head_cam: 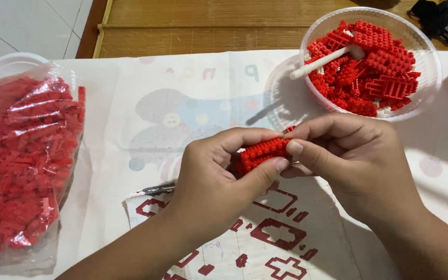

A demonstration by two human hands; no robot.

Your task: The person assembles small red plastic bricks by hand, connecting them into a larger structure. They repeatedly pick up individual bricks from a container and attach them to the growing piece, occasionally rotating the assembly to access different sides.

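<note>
The left hand [211, 179] and the right hand [351, 161] are meeting at the centre of the view, above a cloth-covered worktop [130, 155], and both are gripping one small red brick assembly [261, 153] between them. The left fingers are closing narrowly around the near end of the assembly, with the thumb [265, 173] pressing along its lower face; the right fingers are pinching the far end, with the thumb [307, 153] lying flat against the studs. The assembly is being held clear of the cloth, not resting on it. Judged from the grip, the step in hand is seating or pressing bricks together on this assembly; the next move is likely calling for steady, even pressure along the stud rows, so that the piece is not shearing apart. A printed instruction sheet [265, 233] with red shape outlines is lying directly beneath the hands. A clear plastic bowl [431, 72] of loose red bricks is standing at the upper right, well apart from the hands, with a white plastic tool [327, 59] lying across the bricks. A clear bag [24, 161] packed with further red bricks is lying at the left edge. A strip of woven mat [198, 26] is showing beyond the cloth.
</note>
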